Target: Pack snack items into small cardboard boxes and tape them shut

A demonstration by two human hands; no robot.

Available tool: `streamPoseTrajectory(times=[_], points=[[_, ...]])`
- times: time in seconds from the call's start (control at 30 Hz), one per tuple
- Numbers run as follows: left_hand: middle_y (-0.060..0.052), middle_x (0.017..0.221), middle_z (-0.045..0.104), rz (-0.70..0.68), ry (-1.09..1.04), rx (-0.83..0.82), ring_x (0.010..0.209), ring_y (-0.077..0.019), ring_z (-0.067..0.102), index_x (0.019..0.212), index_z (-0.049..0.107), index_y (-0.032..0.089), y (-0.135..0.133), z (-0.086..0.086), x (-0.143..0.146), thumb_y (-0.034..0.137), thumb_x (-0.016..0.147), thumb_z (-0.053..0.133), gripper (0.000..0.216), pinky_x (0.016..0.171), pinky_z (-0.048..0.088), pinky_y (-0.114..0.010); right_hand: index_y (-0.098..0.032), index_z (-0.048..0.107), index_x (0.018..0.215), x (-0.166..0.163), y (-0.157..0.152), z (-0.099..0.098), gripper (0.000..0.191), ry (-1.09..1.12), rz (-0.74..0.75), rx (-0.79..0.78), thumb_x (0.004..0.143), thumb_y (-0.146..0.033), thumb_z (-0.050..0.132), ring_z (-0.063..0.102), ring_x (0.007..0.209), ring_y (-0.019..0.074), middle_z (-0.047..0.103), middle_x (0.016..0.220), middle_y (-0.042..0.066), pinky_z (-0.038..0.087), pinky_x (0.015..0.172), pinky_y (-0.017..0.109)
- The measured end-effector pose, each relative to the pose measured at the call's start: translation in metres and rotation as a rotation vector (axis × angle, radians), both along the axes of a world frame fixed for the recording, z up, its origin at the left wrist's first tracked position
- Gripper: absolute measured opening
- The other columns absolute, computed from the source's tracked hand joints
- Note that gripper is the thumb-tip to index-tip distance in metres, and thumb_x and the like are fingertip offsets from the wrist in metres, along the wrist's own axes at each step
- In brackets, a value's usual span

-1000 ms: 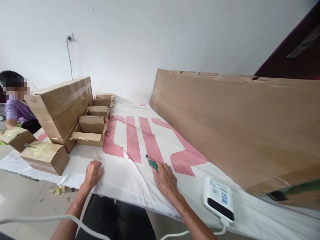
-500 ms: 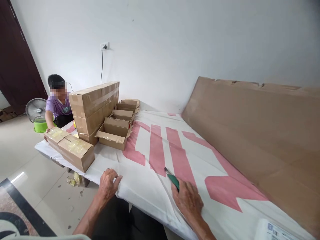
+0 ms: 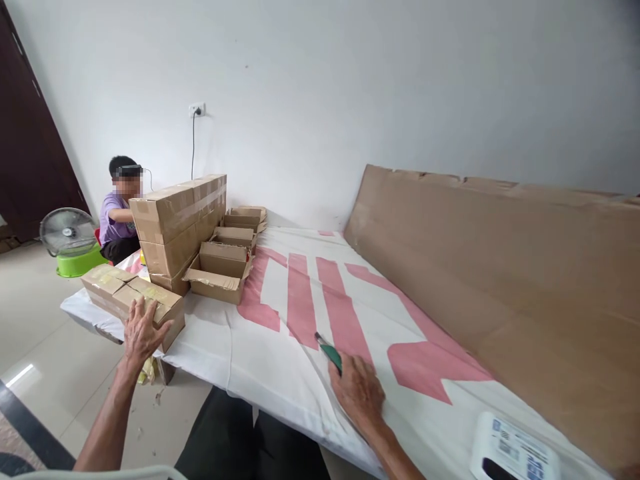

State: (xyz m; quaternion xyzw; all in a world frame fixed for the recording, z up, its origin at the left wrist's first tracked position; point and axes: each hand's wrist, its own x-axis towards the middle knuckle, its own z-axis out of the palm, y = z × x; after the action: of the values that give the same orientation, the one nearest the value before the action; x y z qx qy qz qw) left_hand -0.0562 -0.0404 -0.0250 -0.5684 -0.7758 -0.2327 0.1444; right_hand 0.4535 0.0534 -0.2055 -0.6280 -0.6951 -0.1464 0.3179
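Note:
My left hand (image 3: 141,331) is open with its fingers spread, at the near side of the closed, taped cardboard box (image 3: 173,308) on the table's left edge. Its fingertips overlap the box's top edge; whether they press on it I cannot tell. Two boxes seem to lie end to end there. In my right hand (image 3: 357,392) is a green utility knife (image 3: 330,355), its tip pointing away from me above the cloth. The right hand rests low over the pink-and-white cloth (image 3: 280,360), fingers wrapped round the handle.
Stacked taped boxes (image 3: 173,230) stand behind, beside several open cartons (image 3: 220,270). A large cardboard sheet (image 3: 480,267) leans against the wall on the right. A white device (image 3: 515,450) lies at lower right. A person (image 3: 117,217) sits beyond the stack, near a fan (image 3: 67,231).
My left hand has moved left from the table's edge to the taped box, its fingers spreading. The person's hand has left that box. My right hand keeps the knife.

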Motion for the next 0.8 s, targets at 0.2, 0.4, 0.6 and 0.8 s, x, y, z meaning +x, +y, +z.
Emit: streamPoseTrajectory(times=[0.2, 0.4, 0.6, 0.8], points=[[-0.022, 0.167, 0.049, 0.038, 0.037, -0.014, 0.159, -0.0476, 0.035, 0.146, 0.067, 0.022, -0.004, -0.008, 0.043, 0.050, 0.097, 0.067, 0.057, 0.117, 0.045, -0.065, -0.018, 0.068, 0.109, -0.001, -0.001, 0.001, 0.021, -0.026, -0.012, -0.009, 0.103, -0.026, 0.050, 0.064, 0.095, 0.0318, 0.070, 0.097, 0.014, 0.046, 0.084, 0.041], [-0.020, 0.165, 0.052, -0.029, -0.027, -0.033, 0.144, -0.0443, 0.054, 0.150, 0.064, 0.023, 0.002, 0.017, 0.041, 0.054, 0.098, 0.064, 0.061, 0.114, 0.047, -0.066, -0.018, 0.068, 0.109, -0.001, -0.002, 0.001, 0.020, -0.030, -0.016, -0.011, 0.104, -0.026, 0.050, 0.063, 0.096, 0.0306, 0.069, 0.096, 0.012, 0.046, 0.083, 0.039], [-0.019, 0.150, 0.067, 0.143, -0.265, -0.043, 0.139, -0.0427, 0.061, 0.137, 0.072, 0.019, 0.039, 0.058, -0.046, 0.051, 0.098, 0.059, 0.053, 0.114, 0.051, -0.056, -0.018, 0.068, 0.110, -0.006, -0.003, 0.009, 0.019, -0.014, -0.052, -0.045, 0.103, -0.024, 0.052, 0.062, 0.098, 0.0293, 0.069, 0.100, 0.012, 0.045, 0.084, 0.038], [-0.015, 0.138, 0.076, 0.007, -0.458, -0.046, 0.133, -0.0387, 0.067, 0.139, 0.070, 0.018, 0.045, 0.044, -0.057, 0.058, 0.085, 0.069, 0.068, 0.112, 0.054, -0.047, -0.017, 0.069, 0.110, -0.008, -0.004, 0.014, 0.021, 0.007, -0.054, -0.085, 0.104, -0.024, 0.050, 0.063, 0.099, 0.0286, 0.070, 0.102, 0.012, 0.047, 0.085, 0.038]])
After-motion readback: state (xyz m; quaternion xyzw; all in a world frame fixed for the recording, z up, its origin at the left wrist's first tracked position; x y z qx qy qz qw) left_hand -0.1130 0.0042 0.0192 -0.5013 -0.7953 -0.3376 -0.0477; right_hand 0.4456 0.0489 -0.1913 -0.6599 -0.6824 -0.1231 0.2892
